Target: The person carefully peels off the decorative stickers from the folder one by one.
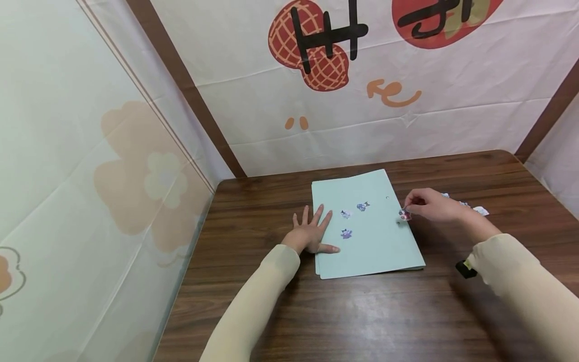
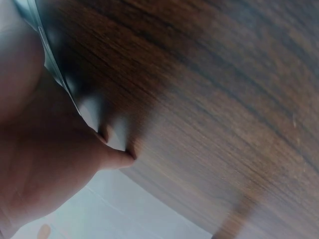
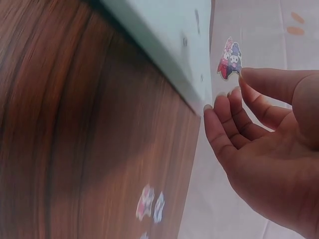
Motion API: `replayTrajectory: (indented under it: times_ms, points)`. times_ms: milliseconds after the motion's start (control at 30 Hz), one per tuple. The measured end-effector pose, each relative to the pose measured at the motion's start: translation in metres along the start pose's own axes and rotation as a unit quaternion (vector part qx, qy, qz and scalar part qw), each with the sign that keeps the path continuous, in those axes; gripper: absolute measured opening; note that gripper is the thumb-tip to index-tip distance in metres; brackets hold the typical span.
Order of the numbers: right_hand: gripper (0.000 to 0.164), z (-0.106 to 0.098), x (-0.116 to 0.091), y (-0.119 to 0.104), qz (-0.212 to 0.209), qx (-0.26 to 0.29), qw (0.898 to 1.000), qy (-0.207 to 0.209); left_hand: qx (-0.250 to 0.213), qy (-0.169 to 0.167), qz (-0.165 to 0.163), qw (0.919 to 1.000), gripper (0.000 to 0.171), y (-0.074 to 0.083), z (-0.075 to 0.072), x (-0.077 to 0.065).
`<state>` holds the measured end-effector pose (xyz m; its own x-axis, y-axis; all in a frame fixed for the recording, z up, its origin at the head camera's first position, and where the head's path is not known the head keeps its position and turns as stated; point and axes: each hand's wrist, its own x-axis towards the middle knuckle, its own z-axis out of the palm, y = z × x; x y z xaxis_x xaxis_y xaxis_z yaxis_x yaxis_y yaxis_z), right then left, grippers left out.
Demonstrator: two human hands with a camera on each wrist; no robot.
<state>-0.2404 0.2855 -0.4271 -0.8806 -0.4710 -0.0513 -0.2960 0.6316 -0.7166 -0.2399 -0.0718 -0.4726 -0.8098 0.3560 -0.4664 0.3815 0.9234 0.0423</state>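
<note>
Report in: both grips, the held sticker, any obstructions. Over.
Left grip spread over left edge of pale green sheet. Right grip pinching character sticker by sheet's right edge. Three stickers on sheet; no obstruction seen between sheet and held sticker.

The left hand [image 2: 55,159] is touching a pale sheet [image 2: 32,14]; cloth [image 2: 124,204] is bordering the counter [image 2: 209,99] at the far side.

Red-purple cartoon sticker [image 1: 404,215] pinched near right edge of pale green folder [image 1: 375,251]; three small stickers [image 1: 346,234] flat on top
</note>
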Motion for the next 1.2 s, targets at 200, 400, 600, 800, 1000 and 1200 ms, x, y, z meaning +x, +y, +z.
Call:
replayTrajectory:
  times_ms: [200, 400, 600, 800, 1000, 1200]
  points:
    - [0.011, -0.012, -0.014, 0.017, 0.017, -0.016, 1.000, 0.005, 0.002, 0.003, 0.003, 1.0000, 0.111, 0.000, -0.002, -0.003]
    - [0.008, -0.022, -0.031, 0.041, 0.037, -0.050, 0.998, 0.018, 0.004, 0.003, 0.004, 1.0000, 0.112, 0.001, 0.000, -0.001]
    - [0.008, -0.031, -0.048, 0.068, 0.060, -0.080, 0.994, 0.030, 0.007, -0.002, 0.000, 1.0000, 0.112, 0.000, 0.000, -0.001]
    - [0.008, -0.037, -0.059, 0.083, 0.072, -0.090, 0.992, 0.042, 0.011, -0.002, -0.006, 0.9999, 0.112, 0.000, -0.001, 0.000]
    - [0.010, -0.040, -0.065, 0.093, 0.094, -0.080, 0.991, 0.045, 0.012, -0.001, -0.001, 0.9999, 0.112, -0.001, 0.000, 0.000]
    - [0.011, -0.042, -0.065, 0.099, 0.101, -0.067, 0.991, 0.052, 0.009, 0.000, -0.002, 1.0000, 0.112, -0.001, -0.001, 0.000]
